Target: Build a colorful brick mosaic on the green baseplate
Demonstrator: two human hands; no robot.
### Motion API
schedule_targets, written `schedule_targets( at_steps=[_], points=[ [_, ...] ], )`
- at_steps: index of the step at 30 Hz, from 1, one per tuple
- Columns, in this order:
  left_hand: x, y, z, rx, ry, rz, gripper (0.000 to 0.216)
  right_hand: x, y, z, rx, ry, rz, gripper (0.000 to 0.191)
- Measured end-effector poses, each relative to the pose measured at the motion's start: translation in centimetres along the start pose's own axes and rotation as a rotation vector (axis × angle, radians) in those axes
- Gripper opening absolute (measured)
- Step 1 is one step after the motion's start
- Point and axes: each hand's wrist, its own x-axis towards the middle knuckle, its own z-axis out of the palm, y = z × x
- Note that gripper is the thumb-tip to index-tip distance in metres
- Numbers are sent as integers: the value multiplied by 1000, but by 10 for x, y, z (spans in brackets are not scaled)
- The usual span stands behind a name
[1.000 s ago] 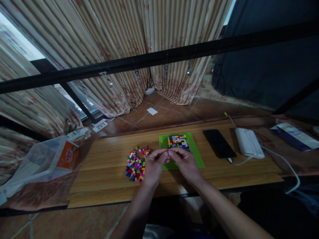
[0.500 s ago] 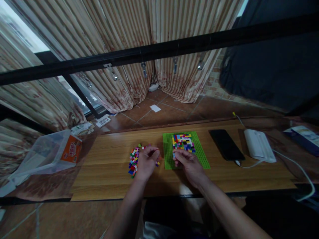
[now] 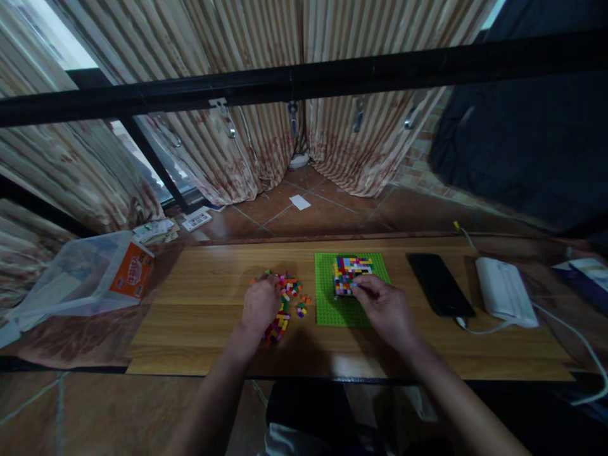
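Note:
A green baseplate lies flat on the wooden table, with a patch of many-coloured small bricks built on its far half. My right hand is over the plate's near right part, fingertips pinched at the edge of the built patch; what they hold is too small to name. My left hand rests on the pile of loose coloured bricks left of the plate, fingers curled down into it.
A black phone and a white power bank with a cable lie right of the plate. A clear plastic bag with an orange pack sits at the table's left end. A black bar crosses above; curtains hang behind.
My hands parted from a shared pinch above the plate. The left went down onto the loose pile; the right reached forward to the built patch. The camera view shifted slightly.

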Motion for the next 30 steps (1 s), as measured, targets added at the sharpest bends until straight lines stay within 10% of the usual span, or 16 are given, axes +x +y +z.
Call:
schedule_targets(
  at_steps=[5, 13, 30],
  points=[
    [-14, 32, 9, -395, 139, 69, 20, 6, 1, 22, -134, 108, -107, 17],
    [-7, 84, 56, -1224, -117, -75, 28, 8, 12, 56, -328, 366, -255, 12],
    [-8, 97, 46, -716, -21, 142, 32, 1, 18, 48, -515, 331, -271, 16]
  ],
)
